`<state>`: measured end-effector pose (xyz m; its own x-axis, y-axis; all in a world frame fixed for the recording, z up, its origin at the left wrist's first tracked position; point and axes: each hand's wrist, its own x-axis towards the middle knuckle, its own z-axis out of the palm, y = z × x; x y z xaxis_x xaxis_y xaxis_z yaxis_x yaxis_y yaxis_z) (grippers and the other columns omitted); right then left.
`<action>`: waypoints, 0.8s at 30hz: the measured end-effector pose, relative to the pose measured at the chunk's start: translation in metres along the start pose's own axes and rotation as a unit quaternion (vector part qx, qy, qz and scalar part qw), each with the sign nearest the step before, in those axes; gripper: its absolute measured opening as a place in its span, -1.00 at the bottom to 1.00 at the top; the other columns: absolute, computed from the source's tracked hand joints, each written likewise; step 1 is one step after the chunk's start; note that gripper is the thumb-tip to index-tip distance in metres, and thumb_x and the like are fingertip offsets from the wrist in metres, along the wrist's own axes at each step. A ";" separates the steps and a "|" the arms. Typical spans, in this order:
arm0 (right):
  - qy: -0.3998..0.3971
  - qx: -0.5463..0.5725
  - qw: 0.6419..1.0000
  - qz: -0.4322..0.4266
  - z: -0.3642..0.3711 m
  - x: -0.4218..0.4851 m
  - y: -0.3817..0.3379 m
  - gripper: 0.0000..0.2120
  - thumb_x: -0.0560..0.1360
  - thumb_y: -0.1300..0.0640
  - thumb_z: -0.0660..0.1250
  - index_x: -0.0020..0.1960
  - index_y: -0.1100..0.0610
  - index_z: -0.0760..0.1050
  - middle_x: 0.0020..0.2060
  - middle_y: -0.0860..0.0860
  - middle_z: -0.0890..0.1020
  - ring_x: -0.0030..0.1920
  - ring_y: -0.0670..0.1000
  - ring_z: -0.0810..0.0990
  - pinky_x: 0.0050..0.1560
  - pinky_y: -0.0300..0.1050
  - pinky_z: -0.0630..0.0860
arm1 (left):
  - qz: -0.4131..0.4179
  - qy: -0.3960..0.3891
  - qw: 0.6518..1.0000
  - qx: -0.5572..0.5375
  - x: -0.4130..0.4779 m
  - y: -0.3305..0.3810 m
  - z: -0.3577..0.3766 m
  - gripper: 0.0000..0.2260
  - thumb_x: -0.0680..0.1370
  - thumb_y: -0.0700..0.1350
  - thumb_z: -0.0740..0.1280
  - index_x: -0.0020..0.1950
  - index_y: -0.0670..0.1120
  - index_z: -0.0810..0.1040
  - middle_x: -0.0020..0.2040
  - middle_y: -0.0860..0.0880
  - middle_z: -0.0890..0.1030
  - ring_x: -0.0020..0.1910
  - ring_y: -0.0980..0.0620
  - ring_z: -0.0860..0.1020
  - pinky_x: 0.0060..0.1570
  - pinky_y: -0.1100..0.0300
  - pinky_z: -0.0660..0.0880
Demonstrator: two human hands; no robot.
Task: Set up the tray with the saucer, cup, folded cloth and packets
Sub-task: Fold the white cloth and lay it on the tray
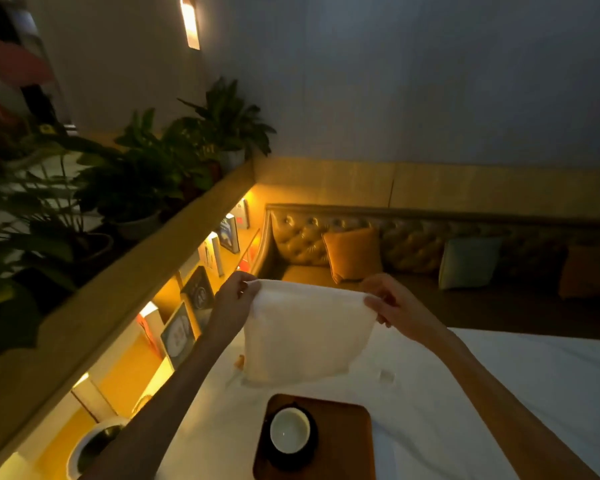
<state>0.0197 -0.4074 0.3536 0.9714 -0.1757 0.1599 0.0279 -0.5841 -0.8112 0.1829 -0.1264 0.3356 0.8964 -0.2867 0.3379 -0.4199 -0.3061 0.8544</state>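
A white cloth (305,334) hangs in the air above the table, stretched between both hands. My left hand (234,296) pinches its top left corner and my right hand (388,303) pinches its top right corner. Below it, a brown wooden tray (347,441) lies on the white tablecloth. On the tray's left half a white cup (290,432) stands on a dark saucer (314,448). An orange packet (239,361) peeks out by the cloth's lower left edge, and a pale packet (387,375) lies to the cloth's lower right.
The white-covered table (499,393) spreads to the right. A lit shelf with books (201,289) runs along the left, potted plants (136,188) above it. A tufted sofa with cushions (354,252) stands behind the table. A white round bowl (90,448) sits at lower left.
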 end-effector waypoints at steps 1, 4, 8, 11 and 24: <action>0.022 0.048 0.998 -0.014 0.001 0.000 -0.013 -0.81 0.57 0.10 0.27 0.17 -0.06 0.43 -0.09 0.07 0.60 -0.17 0.09 0.64 -0.22 -0.08 0.61 | -0.005 0.004 1.000 -0.016 0.002 0.004 -0.005 -0.94 0.58 -0.10 0.30 0.03 -0.04 0.53 -0.13 0.00 0.59 -0.10 0.01 0.58 -0.25 0.29 0.46; 0.062 0.137 0.988 -0.041 0.010 -0.003 -0.051 -0.87 0.56 0.16 0.28 0.09 0.02 0.50 -0.20 0.02 0.64 -0.27 0.01 0.61 -0.34 -0.21 0.54 | -0.013 0.014 0.999 -0.048 0.002 0.018 -0.017 -0.81 0.57 -0.07 0.32 0.12 -0.15 0.55 -0.02 -0.09 0.63 -0.03 -0.02 0.60 -0.14 0.17 0.55; 0.019 0.124 0.991 -0.056 0.027 -0.002 -0.086 -0.79 0.57 0.26 0.25 0.08 0.05 0.59 -0.13 -0.10 0.66 -0.17 -0.11 0.64 -0.22 -0.26 0.57 | -0.008 -0.015 0.994 -0.104 -0.007 0.041 -0.017 -0.78 0.55 -0.06 0.36 0.14 -0.14 0.58 0.03 -0.08 0.64 0.02 -0.01 0.62 -0.01 0.05 0.61; -0.017 0.074 0.993 -0.094 0.036 0.008 -0.109 -0.69 0.57 0.35 0.20 0.16 0.06 0.58 0.00 -0.05 0.64 0.01 -0.07 0.63 0.02 -0.16 0.61 | 0.015 -0.038 0.991 -0.130 -0.008 0.056 -0.014 -0.77 0.56 -0.08 0.34 0.17 -0.12 0.57 0.06 -0.08 0.64 0.04 0.03 0.61 0.03 0.03 0.61; 0.213 -0.247 0.914 -0.241 0.037 0.030 -0.137 -0.79 0.47 0.05 0.40 0.09 0.01 0.55 0.00 -0.05 0.64 0.01 -0.14 0.52 0.02 -0.08 0.59 | 0.119 -0.125 0.966 -0.195 -0.004 0.104 -0.007 -0.85 0.60 -0.06 0.27 0.12 0.11 0.56 -0.04 0.17 0.63 -0.01 0.25 0.62 -0.07 0.26 0.59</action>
<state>0.0534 -0.3036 0.4489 0.6910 -0.0354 0.7220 0.2163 -0.9429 -0.2532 0.1370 -0.1511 0.4259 0.6985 -0.5313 0.4794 -0.4818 0.1462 0.8640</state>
